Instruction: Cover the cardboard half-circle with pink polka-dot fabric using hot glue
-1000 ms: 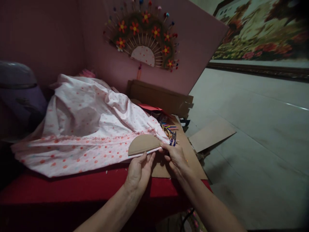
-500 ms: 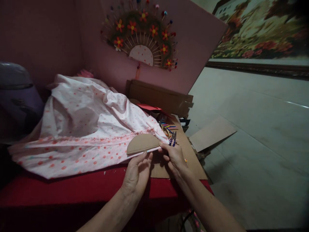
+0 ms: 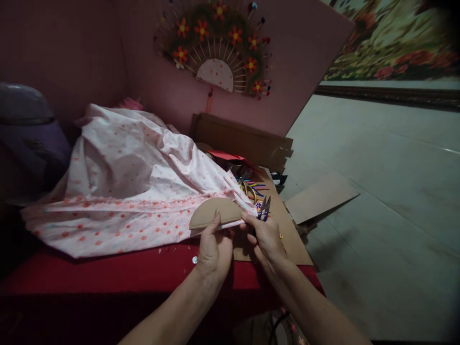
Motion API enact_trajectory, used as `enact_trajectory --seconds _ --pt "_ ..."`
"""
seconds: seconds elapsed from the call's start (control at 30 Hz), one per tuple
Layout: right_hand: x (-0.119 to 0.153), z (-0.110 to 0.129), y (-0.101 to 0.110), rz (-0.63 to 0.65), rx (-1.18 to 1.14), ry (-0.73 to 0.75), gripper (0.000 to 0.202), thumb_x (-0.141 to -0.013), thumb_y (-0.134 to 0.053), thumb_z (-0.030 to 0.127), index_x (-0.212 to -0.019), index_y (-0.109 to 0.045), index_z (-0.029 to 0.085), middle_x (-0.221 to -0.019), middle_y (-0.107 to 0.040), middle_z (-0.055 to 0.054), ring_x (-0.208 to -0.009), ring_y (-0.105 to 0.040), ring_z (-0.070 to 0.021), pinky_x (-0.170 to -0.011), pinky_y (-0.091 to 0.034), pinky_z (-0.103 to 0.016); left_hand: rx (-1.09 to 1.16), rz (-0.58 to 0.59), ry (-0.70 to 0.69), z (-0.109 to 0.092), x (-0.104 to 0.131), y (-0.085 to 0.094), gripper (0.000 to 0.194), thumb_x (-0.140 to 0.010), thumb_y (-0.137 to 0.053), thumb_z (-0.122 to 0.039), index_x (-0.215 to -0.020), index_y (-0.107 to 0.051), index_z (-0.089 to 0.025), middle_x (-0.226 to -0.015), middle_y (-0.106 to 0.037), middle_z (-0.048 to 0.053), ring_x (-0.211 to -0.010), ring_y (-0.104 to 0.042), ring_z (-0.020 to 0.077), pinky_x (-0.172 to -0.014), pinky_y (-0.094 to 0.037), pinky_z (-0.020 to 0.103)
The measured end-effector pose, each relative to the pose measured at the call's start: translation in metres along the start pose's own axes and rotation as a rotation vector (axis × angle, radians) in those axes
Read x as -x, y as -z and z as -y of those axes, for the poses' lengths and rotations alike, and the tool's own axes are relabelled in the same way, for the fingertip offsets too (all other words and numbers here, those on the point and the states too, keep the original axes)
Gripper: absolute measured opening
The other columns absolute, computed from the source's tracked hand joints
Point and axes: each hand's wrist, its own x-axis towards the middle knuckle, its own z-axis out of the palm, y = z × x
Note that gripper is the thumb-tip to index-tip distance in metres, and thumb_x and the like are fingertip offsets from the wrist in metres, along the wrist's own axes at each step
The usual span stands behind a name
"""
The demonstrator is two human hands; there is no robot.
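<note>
A tan half-round piece of cardboard (image 3: 212, 215) lies on the edge of a white fabric (image 3: 143, 215) with red dots. My left hand (image 3: 215, 247) grips the straight lower edge, its thumb on top of the cardboard and its fingers underneath with the fabric. At the right corner my right hand (image 3: 264, 239) pinches cardboard and fabric between thumb and index finger. Blue-handled thread snips (image 3: 265, 210) stick up from behind the right hand, blades upward, and seem tucked in its fingers; their lower part is hidden.
The fabric spreads over a red-covered table (image 3: 118, 275). Scissors (image 3: 248, 190) and several coloured sticks lie on a cardboard sheet (image 3: 282, 235) at right. A flower-decorated fan (image 3: 215, 72) hangs on the pink wall. A purple container (image 3: 32, 148) stands at left.
My left thumb has moved from the lower edge up onto the cardboard face. My right hand keeps its pinch at the corner, and the snips have shifted slightly right with it.
</note>
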Motion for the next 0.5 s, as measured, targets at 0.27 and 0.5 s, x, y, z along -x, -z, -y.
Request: enact_trajectory --seconds 0.27,0.5 --pt "-0.001 -0.001 0.002 -0.048 -0.012 -0.009 0.025 -0.053 -0.074 0.018 -0.073 -0.061 0.011 -0.049 -0.060 0.002 -0.035 -0.048 -0.0065 -0.026 -0.021 -0.013 0.047 0.008 -0.085 -0.005 0.004 0.004 0.024 -0.078 -0.055 0.003 -0.088 -0.065 -0.015 -0.073 -0.069 0.003 -0.073 -0.066 0.0163 -0.072 -0.054 0.031" --pt "0.003 0.001 -0.001 -0.009 0.005 -0.019 0.021 -0.055 -0.072 0.020 -0.071 -0.061 0.012 -0.046 -0.058 0.002 -0.033 -0.041 -0.0047 -0.028 -0.020 -0.013 0.059 -0.004 -0.053 -0.011 0.004 -0.001 0.019 -0.080 -0.054 -0.001 -0.090 -0.063 -0.014 -0.078 -0.069 0.004 -0.074 -0.066 0.0203 -0.066 -0.053 0.035"
